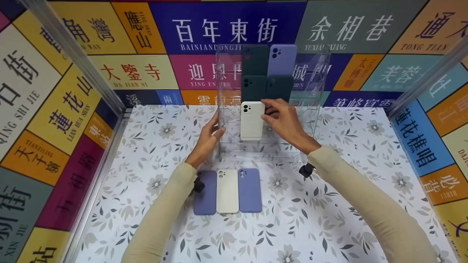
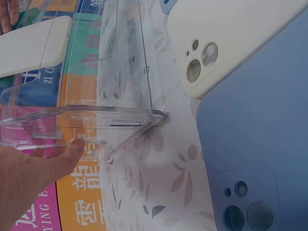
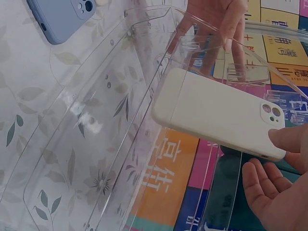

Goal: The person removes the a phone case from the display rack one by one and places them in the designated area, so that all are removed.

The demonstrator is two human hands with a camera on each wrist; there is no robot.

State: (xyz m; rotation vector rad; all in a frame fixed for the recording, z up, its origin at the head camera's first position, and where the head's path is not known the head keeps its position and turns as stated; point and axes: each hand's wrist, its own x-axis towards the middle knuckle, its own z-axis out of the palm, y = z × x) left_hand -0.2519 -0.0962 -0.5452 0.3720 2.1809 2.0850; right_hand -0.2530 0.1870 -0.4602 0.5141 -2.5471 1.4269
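In the head view a clear acrylic display rack (image 1: pixel 310 109) stands at the back of the table. My right hand (image 1: pixel 287 118) pinches a white phone case (image 1: pixel 252 122) by its upper right edge, thumb in front. The case stands upright in a lower tier, its bottom end behind a clear lip in the right wrist view. My left hand (image 1: pixel 209 137) holds the rack's left side, with its thumb (image 2: pixel 77 149) along the clear edge. Above the white case sit dark green phone cases (image 1: pixel 253 87) and, top right, a purple case (image 1: pixel 282 62).
On the flowered tabletop (image 1: pixel 292 226), in front of the rack, lie a purple case (image 1: pixel 206 199), a white case (image 1: pixel 227 193) and another purple case (image 1: pixel 250 191) side by side. My left sleeve (image 1: pixel 161 212) overlaps the row's left end. Walls with coloured sign panels (image 1: pixel 226 25) enclose the table.
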